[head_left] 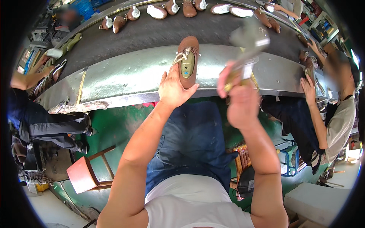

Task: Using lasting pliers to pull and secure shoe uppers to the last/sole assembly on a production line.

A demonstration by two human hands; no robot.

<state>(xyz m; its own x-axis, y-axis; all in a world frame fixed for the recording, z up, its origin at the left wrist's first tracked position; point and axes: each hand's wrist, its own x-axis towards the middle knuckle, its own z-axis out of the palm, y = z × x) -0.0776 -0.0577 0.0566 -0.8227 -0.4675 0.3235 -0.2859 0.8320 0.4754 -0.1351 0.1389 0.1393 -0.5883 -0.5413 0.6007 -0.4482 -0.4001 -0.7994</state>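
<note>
The brown shoe (192,45) lies before me on the metal ledge (121,76), its toe pointing away from me and its heel close to the near edge. Inside its opening sits an olive-coloured last (187,64) with a small blue mark, and the pale lace (180,57) hangs loosely at the left side. My left hand (173,89) lies against the heel end, its fingers stretched along the left side and its thumb spread out. My right hand (243,100), to the right of the shoe and apart from it, is closed around a metal tool (251,41); both are blurred, so I cannot tell its exact kind. Beyond the ledge, the dark belt (144,38) carries a row of brown and white shoes (189,9). One person (344,117) is at my right, another (49,121) at my left, and a reddish stool (81,174) stands on the green floor (114,133).
</note>
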